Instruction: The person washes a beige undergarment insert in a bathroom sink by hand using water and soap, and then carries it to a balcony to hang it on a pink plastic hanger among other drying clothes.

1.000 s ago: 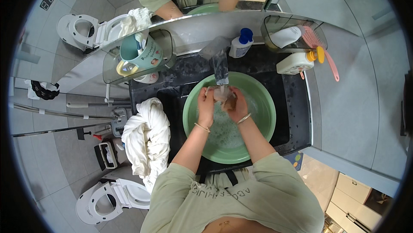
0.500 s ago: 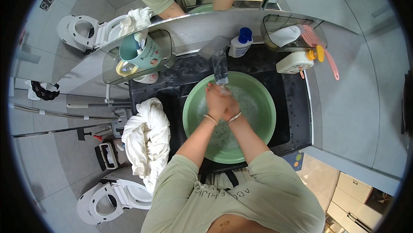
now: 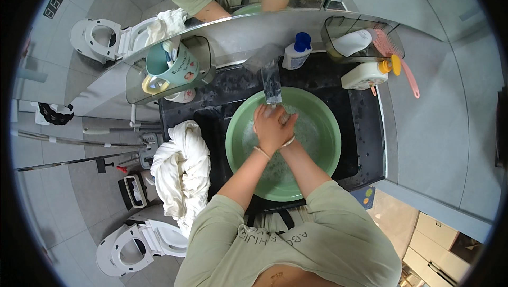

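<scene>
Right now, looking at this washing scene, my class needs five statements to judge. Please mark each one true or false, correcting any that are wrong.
1. Both hands are together over the green basin. True.
2. The blue-capped bottle lies inside the basin. False: the blue-capped bottle stands on the black counter.
3. White cloth is piled to the left of the basin. True.
4. The teal cup is to the right of the faucet. False: the teal cup is to its left.
5. The basin holds suds. True.
</scene>
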Available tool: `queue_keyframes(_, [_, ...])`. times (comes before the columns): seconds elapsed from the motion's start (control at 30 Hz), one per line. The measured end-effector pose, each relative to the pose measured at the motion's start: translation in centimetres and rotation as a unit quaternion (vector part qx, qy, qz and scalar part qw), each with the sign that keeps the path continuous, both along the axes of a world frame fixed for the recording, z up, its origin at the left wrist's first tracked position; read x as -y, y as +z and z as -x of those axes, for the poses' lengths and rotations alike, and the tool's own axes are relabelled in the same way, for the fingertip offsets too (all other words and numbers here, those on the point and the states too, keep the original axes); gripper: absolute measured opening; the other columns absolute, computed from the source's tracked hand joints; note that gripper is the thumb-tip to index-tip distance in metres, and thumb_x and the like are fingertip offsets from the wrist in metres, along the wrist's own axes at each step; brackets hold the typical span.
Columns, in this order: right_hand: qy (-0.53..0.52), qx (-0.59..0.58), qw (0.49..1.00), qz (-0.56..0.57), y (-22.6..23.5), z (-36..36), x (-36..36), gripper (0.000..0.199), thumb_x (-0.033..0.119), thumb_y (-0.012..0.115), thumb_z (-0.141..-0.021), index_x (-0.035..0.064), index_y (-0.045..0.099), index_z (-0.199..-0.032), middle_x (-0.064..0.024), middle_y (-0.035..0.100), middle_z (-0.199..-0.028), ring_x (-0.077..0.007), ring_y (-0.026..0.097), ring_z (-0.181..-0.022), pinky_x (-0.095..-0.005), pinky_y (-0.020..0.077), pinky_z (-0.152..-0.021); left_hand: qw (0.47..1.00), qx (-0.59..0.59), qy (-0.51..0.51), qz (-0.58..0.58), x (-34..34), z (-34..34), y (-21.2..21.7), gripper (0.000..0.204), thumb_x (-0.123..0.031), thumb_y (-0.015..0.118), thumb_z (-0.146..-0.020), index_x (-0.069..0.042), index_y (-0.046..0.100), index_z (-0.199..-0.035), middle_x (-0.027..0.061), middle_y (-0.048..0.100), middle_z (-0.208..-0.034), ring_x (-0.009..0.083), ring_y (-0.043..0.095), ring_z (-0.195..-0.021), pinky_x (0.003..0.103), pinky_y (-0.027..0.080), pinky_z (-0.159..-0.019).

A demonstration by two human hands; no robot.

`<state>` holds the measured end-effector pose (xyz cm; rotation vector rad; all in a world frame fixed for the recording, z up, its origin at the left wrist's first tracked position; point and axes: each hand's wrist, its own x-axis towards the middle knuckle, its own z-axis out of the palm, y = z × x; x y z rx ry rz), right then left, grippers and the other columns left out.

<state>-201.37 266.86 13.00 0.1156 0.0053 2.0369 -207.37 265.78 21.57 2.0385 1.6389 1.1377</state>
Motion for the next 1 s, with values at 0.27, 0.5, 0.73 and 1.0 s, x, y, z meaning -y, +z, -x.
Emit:
queue_keyframes(0.27, [-0.024,-0.046,0.998,-0.026,-4.8,1.8,-0.1,0.026,0.031,0.041,-0.087,0.0111,0.048,-0.101,-0.0026,0.053,-0.098,-0.0196,0.052,-0.089,-0.0355,0.0439,-0.074,0.986,0.076,0.031,0.145,-2.2,-0.3,-1.6,0.026,-0.023,0.066,-0.071,-0.005,0.051,-0.06,0.0101,0.052,-0.056,0.0261,0.054,-0.061,0.035,0.041,-0.055])
queue_keyframes(0.5, [-0.063,0.402,0.891,0.201,-0.6,0.7,0.0,0.027,0.033,0.036,-0.093,0.0092,0.048,-0.087,-0.0025,0.053,-0.082,-0.0133,0.051,-0.073,-0.0283,0.0423,-0.066,0.815,0.469,0.013,0.339,-3.1,2.0,-4.9,0.021,-0.025,0.06,-0.081,-0.007,0.056,-0.092,0.0074,0.06,-0.088,0.021,0.056,-0.084,0.036,0.043,-0.074])
queue_keyframes(0.73, [-0.168,0.693,0.701,-0.026,5.9,-3.9,1.3,0.016,0.002,0.058,-0.078,0.0061,0.043,-0.081,-0.0006,0.049,-0.079,-0.0063,0.046,-0.071,-0.0209,0.038,-0.061,0.522,0.701,-0.047,0.483,0.6,4.8,-1.0,0.022,-0.011,0.052,-0.088,-0.011,0.047,-0.109,0.003,0.054,-0.105,0.0175,0.054,-0.095,0.034,0.044,-0.08])
queue_keyframes(1.0, [-0.124,0.484,0.862,0.091,7.2,-9.5,1.7,0.021,-0.007,0.048,-0.072,0.0091,0.041,-0.084,-0.004,0.045,-0.082,-0.0164,0.052,-0.078,-0.0319,0.0459,-0.073,0.793,0.493,-0.087,0.346,0.4,8.6,-3.1,0.029,0.008,0.055,-0.077,-0.009,0.051,-0.1,0.0003,0.054,-0.097,0.0117,0.053,-0.088,0.026,0.043,-0.079])
